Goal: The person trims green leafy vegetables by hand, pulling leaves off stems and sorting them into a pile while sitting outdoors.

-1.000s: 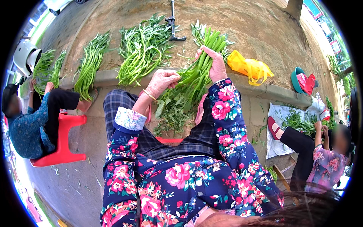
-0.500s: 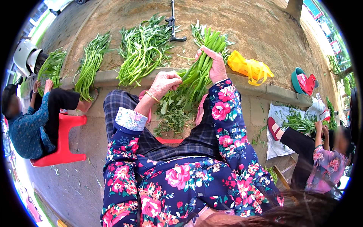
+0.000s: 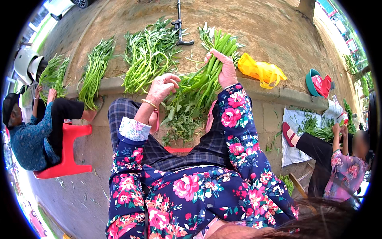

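Note:
My right hand [image 3: 225,68] is wrapped round a thick bunch of water spinach [image 3: 211,75], its pale green stems pointing up and away and leaves hanging below the fist. Left of the bunch, my left hand [image 3: 162,88] is raised with loosely bent fingers apart and nothing visible in them; a bangle circles its wrist. Between my knees, loose leaves [image 3: 182,126] lie in a heap on the ground. A larger pile of water spinach [image 3: 147,57] rests on the kerb and soil, beyond my left hand.
Right of the bunch lies a yellow bag [image 3: 260,71]. A black-handled walking stick [image 3: 180,24] is on the soil. Another pile of greens [image 3: 95,69] lies farther left. One person sits left on a red stool [image 3: 73,147]; another works right beside a white sheet [image 3: 292,153]. A teal basin [image 3: 312,81] stands on the right.
My left hand has drawn slightly left, away from the bunch, and its pinched fingers have loosened. The right hand keeps its grip. At left, the other person's greens have shifted.

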Demonstrator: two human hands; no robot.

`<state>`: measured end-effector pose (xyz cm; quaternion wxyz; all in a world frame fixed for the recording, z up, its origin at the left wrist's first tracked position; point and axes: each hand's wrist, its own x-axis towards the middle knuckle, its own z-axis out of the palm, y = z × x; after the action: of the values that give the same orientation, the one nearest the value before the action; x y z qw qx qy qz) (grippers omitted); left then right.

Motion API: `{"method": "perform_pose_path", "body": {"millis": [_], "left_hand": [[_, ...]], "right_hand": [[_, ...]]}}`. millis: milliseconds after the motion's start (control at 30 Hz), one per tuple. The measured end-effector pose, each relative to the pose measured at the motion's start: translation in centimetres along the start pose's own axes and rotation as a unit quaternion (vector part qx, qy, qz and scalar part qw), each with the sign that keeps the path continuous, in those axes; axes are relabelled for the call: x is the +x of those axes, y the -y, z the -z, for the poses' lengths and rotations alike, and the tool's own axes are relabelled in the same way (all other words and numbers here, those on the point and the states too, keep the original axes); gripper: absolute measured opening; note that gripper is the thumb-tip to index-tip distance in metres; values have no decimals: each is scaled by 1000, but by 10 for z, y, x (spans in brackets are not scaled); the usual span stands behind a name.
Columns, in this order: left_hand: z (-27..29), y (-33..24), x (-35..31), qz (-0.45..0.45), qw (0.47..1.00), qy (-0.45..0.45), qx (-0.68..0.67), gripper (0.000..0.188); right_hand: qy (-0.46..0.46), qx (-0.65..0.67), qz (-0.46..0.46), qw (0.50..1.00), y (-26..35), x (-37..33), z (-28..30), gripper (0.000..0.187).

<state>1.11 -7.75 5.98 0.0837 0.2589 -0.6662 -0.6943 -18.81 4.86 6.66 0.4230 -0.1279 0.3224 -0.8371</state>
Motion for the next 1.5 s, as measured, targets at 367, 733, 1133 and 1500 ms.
{"method": "perform_pose_path", "body": {"millis": [367, 733, 1133, 1500], "left_hand": [[-36, 14, 9, -57, 998, 4, -20, 18], [-56, 12, 5, 24, 998, 31, -39, 17], [-40, 43, 3, 29, 966, 134, 218, 17], [-54, 14, 2, -48, 997, -57, -6, 26]], "right_hand": [[14, -9, -13, 1000, -1, -2, -5, 12], [20, -52, -59, 997, -3, -3, -6, 14], [13, -2, -35, 999, -2, 0, 3, 13], [21, -36, -36, 998, -3, -1, -4, 13]]}}
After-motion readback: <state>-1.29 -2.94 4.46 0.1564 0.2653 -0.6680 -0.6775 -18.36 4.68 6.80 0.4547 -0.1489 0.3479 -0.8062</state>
